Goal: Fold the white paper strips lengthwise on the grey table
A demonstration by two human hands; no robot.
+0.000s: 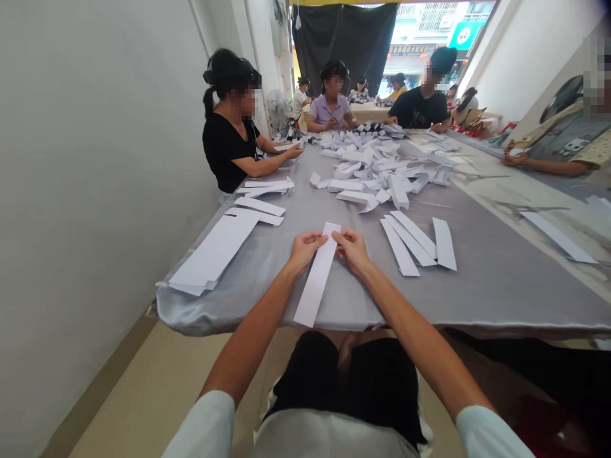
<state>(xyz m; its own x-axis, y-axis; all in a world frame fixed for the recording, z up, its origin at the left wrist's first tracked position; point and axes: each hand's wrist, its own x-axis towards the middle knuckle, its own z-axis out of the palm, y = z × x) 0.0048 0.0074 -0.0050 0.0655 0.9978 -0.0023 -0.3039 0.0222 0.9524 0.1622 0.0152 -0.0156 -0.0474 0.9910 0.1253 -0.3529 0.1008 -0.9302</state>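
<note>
A long white paper strip (pixel 316 280) is gripped near its far end by the left hand (pixel 306 251) and the right hand (pixel 352 250). The hands are set on either side of it, with the fingers curled in against its edges. Its free end is left lying on the grey satin-covered worktop (pixel 482 299), close to the near edge. Just left of the left hand, a stack of wide white paper sheets (pixel 212 251) is laid near the left edge. Just right of the right hand, four white paper strips (pixel 415 245) are spread out. Further along the worktop, more strips (pixel 260 203) are placed by the left edge, and a large heap of folded white paper pieces (pixel 367 172) is piled across the middle. Seated co-workers (pixel 231 130) are ranged along both long sides.
</note>
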